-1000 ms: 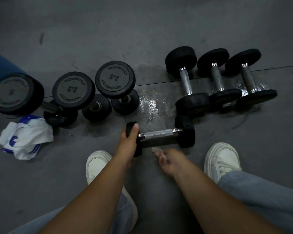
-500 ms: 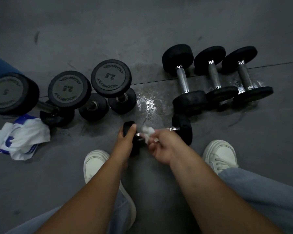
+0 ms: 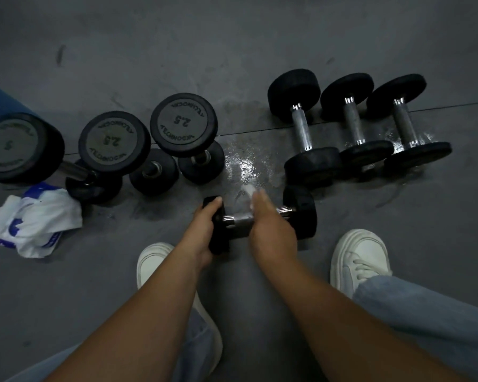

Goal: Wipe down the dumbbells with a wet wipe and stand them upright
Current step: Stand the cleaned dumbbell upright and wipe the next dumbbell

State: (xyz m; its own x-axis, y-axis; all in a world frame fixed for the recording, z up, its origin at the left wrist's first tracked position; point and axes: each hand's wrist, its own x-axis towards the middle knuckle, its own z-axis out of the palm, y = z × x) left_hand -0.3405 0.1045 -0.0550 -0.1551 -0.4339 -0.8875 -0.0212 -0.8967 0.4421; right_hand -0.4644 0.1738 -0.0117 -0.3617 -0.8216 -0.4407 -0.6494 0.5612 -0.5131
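I see the left hand (image 3: 203,232) clamped round the dumbbell's (image 3: 301,213) left weight, steadying it on the near floor (image 3: 260,288) so it can't roll, while the right hand (image 3: 271,230) folds the wipe (image 3: 246,193) over the bar (image 3: 286,210) to scrub.

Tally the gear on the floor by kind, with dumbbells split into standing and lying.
Dumbbells standing upright: 3
Dumbbells lying untouched: 3
Dumbbell being wiped: 1
Wet wipe: 1
White-and-blue wipe packet: 1
Total: 9
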